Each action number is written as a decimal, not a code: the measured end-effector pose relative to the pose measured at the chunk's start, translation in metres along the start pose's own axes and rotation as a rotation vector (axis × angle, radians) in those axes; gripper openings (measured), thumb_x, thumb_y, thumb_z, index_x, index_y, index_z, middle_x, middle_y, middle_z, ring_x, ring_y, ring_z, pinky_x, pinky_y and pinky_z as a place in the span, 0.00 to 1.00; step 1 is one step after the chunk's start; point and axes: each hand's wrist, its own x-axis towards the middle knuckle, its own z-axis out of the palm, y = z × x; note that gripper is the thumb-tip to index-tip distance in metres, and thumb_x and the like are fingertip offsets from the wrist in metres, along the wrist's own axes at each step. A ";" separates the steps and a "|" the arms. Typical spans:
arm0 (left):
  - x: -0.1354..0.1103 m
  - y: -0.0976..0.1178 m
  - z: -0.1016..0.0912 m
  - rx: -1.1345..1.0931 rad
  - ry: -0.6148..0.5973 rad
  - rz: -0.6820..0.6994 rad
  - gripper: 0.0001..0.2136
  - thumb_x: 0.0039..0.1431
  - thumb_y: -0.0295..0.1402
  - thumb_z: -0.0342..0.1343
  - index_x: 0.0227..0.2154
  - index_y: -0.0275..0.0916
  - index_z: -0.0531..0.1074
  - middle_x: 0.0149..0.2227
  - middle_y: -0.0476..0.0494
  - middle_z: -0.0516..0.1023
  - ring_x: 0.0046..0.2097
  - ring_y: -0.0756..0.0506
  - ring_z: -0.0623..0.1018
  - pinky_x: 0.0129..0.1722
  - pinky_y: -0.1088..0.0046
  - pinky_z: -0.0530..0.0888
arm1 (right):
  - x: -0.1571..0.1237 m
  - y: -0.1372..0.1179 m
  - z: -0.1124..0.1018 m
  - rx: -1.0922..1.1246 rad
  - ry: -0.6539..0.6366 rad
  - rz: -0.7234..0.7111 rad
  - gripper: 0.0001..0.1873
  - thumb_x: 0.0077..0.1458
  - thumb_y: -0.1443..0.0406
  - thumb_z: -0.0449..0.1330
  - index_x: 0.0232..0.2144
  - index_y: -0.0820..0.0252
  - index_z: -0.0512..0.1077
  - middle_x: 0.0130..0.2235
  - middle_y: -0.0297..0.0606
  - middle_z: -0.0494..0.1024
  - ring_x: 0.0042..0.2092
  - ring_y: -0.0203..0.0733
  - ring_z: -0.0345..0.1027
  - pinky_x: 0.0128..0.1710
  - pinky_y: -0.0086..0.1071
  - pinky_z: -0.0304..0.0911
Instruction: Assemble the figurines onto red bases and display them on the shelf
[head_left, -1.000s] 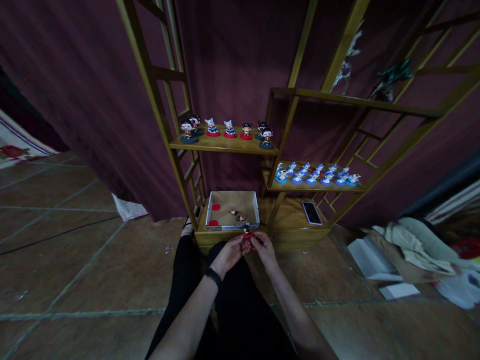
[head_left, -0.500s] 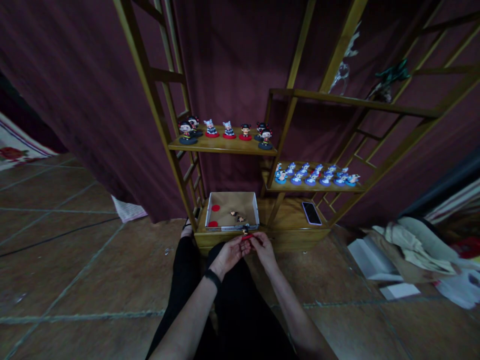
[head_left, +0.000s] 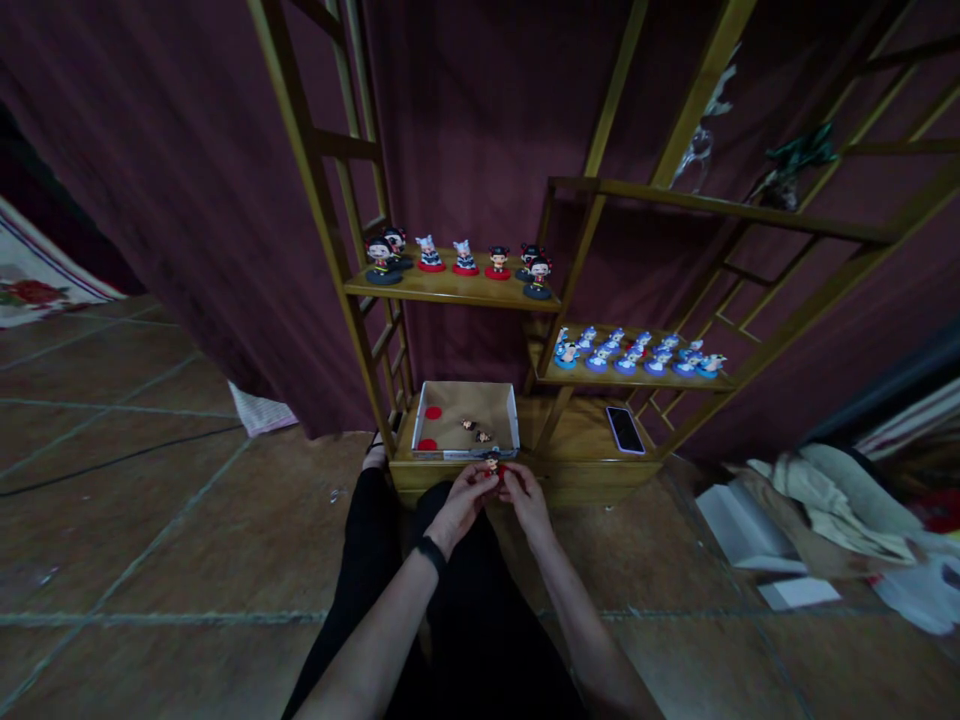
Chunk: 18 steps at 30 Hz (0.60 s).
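Between my two hands is a small black-haired figurine point(head_left: 492, 463) on a red round base, held upright just in front of the box. My left hand point(head_left: 466, 502) grips the base from the left, thumb on top. From the right, my right hand point(head_left: 526, 500) pinches the same base; the fingers hide most of it. Just beyond, an open cardboard box point(head_left: 516, 420) holds two loose figurine pieces point(head_left: 484, 437) and two red discs point(head_left: 433, 412).
Several figurines on bases stand on the upper shelf point(head_left: 450, 287). The right shelf point(head_left: 637, 378) bears rows of small blue-white figurines. A phone point(head_left: 625, 429) lies on the lower shelf. White boxes point(head_left: 750, 527) and cloth lie on the floor at right.
My left hand has closed from an open palm onto the figurine's base, its thumb now on top. The view has shifted slightly.
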 end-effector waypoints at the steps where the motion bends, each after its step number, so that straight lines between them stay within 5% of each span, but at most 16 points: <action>1: 0.000 -0.001 0.001 0.017 0.007 0.013 0.16 0.41 0.28 0.65 0.36 0.38 0.71 0.33 0.48 0.76 0.35 0.49 0.76 0.39 0.72 0.70 | 0.000 -0.001 -0.001 -0.008 -0.001 0.000 0.20 0.45 0.52 0.59 0.40 0.55 0.70 0.37 0.37 0.76 0.33 0.39 0.71 0.30 0.31 0.68; 9: 0.002 -0.007 0.005 0.188 0.037 0.172 0.15 0.41 0.31 0.65 0.34 0.37 0.69 0.32 0.48 0.75 0.34 0.50 0.75 0.38 0.73 0.68 | -0.002 0.001 -0.005 -0.042 -0.029 0.050 0.18 0.45 0.54 0.60 0.38 0.55 0.72 0.38 0.36 0.76 0.34 0.38 0.70 0.30 0.30 0.67; 18: 0.003 -0.010 0.009 0.323 0.095 0.240 0.18 0.39 0.32 0.66 0.33 0.39 0.66 0.27 0.52 0.73 0.30 0.51 0.72 0.34 0.75 0.67 | -0.010 -0.004 -0.003 0.206 0.004 0.198 0.16 0.43 0.58 0.63 0.36 0.56 0.72 0.36 0.36 0.78 0.34 0.37 0.72 0.33 0.30 0.67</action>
